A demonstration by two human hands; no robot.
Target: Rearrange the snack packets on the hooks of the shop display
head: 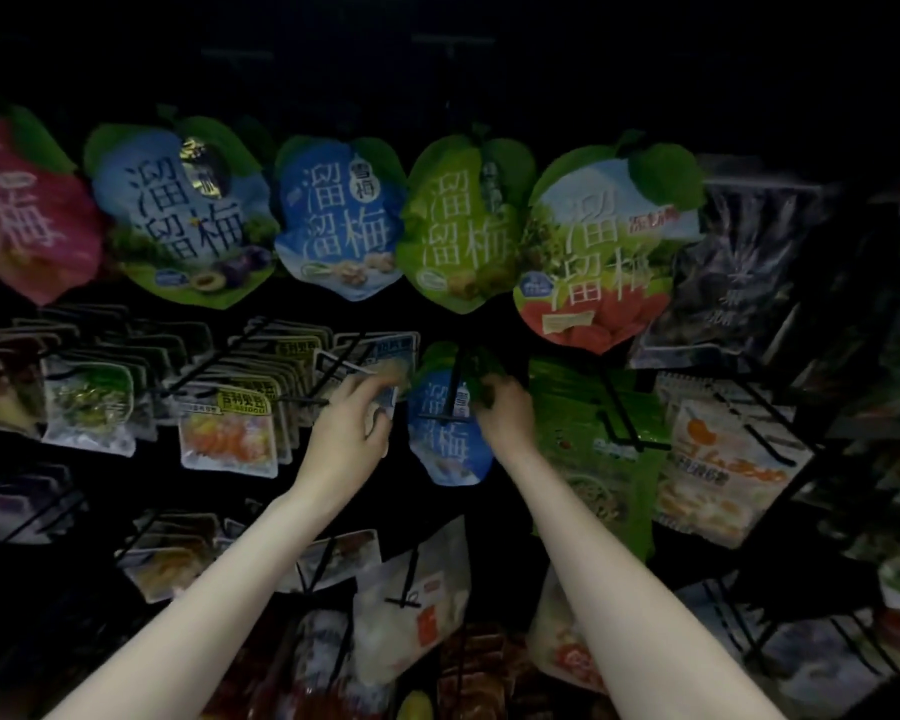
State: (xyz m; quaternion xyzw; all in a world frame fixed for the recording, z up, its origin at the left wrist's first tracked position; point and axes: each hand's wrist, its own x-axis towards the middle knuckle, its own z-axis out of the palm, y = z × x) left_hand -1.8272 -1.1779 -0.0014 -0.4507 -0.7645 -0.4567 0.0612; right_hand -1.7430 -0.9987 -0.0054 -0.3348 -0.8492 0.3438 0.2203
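While my right hand pinches the blue packet top, it hangs downward; left hand grips the neighbouring packet.

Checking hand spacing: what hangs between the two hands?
In the head view, a small blue plum-shaped snack packet hangs between left hand and right hand.
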